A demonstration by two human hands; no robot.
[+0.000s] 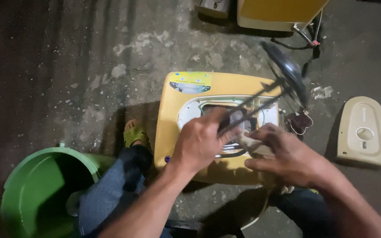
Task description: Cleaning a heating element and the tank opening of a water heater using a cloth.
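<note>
The yellow casing [186, 132] lies on the concrete floor [67, 66] in the middle of the frame, with its open window turned up. A dark metal frame [261, 94] with two thin rods sticks out of this window and goes toward the upper right, where it ends in a dark round part [287, 66].

The left hand [201, 141] is curled over the lower end of the rods at the opening. The right hand [287, 154] is clenched around a pale rag [252, 147], just beside the left one, at the edge of the window.

I think the frame can slip, because it is long and is gripped only at one end. If it turns, the rods may pinch fingers against the rim of the window. The thin wires [303, 121] at the right of the casing look loose, and a hard pull may tear them.

A green bucket [31, 194] stands at lower left, near the knee. A beige cover [364, 132] lies at right, well apart.
</note>
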